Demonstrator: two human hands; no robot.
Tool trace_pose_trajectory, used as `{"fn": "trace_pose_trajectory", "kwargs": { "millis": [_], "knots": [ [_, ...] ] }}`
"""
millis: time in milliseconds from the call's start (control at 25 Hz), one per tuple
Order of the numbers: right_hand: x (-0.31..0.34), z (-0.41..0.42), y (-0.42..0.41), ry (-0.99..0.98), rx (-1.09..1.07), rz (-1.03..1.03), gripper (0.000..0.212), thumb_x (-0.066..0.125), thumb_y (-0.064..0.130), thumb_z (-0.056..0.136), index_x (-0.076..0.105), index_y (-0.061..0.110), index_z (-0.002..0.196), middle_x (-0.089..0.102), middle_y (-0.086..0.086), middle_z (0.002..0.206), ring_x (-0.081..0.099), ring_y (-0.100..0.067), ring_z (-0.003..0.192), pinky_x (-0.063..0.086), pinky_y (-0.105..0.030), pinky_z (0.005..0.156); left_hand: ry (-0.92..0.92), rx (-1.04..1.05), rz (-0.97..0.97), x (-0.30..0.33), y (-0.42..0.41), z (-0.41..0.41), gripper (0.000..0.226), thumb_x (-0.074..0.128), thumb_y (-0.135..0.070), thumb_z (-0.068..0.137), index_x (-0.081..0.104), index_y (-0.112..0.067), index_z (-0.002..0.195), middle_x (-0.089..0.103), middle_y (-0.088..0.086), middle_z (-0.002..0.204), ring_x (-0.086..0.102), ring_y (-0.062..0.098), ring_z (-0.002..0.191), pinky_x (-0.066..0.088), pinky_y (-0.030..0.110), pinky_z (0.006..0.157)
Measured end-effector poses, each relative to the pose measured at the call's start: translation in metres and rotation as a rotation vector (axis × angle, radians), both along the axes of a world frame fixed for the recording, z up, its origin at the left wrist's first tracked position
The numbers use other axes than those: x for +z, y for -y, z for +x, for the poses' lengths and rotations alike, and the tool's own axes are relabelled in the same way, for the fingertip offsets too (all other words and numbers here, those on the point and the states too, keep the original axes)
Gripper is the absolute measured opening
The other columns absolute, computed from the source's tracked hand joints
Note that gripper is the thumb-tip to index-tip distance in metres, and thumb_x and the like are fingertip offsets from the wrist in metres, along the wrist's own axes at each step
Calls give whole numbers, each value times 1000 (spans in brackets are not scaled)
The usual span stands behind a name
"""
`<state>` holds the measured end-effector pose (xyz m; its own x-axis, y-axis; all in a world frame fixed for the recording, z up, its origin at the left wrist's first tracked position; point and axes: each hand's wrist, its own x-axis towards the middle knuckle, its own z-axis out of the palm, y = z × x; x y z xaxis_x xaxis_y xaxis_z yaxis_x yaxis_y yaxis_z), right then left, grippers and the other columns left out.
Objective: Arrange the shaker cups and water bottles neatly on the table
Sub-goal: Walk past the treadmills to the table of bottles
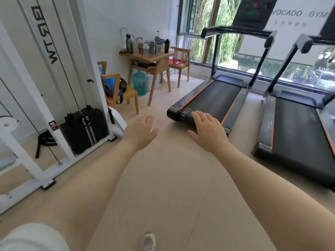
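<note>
Bottles (147, 45), grey and clear, crowd wooden table (164, 57).

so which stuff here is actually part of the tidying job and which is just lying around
Part of the job:
- shaker cups and water bottles, clustered upright
- wooden table they stand on
- left hand and right hand, both empty

Just lying about:
- treadmills
- cable machine
- chair with bags
- big water jug under the table

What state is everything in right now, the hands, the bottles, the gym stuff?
Left hand: open, empty.
Right hand: open, empty.
Bottles and shaker cups: upright, clustered on the wooden table.
Treadmill: belt bare, console lit.
Water jug: upright under the table.
</note>
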<state>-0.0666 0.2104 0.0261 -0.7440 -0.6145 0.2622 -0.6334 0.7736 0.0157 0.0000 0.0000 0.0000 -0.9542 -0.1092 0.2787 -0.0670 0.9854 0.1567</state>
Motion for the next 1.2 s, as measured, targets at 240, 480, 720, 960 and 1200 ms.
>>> {"fn": "trace_pose_trajectory", "kwargs": {
  "millis": [240,480,720,960,1200],
  "knots": [
    [-3,-163,94,58,-6,24,64,45,40,91,21,11,143,26,-7,153,18,-24,142,15,-35,115,7,-172,-143,16,91,-174,56,43,-32,92,27,-8,139,33,12,147,32,26,134,32,39,106],
    [-1,-320,167,83,11,11,62,45,40,91,24,12,143,31,-5,150,24,-23,140,18,-36,115,22,-72,-54,17,169,-330,53,45,-27,91,30,-4,137,35,15,144,33,29,131,32,40,105],
    [-26,-505,225,132,32,69,61,44,39,92,24,11,143,30,-7,152,22,-25,141,19,-37,114,57,7,-58,-8,227,-493,51,45,-28,92,33,-6,136,37,13,144,33,28,132,33,41,104],
    [-15,-684,294,188,110,152,61,46,37,92,24,12,143,25,-7,154,23,-27,141,21,-42,114,100,30,-21,-8,283,-647,52,44,-28,92,31,-6,136,33,13,146,31,27,133,33,40,103],
    [-55,-827,411,220,241,279,66,42,40,94,12,13,146,16,-6,157,15,-26,144,16,-40,116,65,61,25,-23,387,-781,47,48,-22,90,37,-4,132,41,14,140,38,27,128,36,38,101]
  ]
}}
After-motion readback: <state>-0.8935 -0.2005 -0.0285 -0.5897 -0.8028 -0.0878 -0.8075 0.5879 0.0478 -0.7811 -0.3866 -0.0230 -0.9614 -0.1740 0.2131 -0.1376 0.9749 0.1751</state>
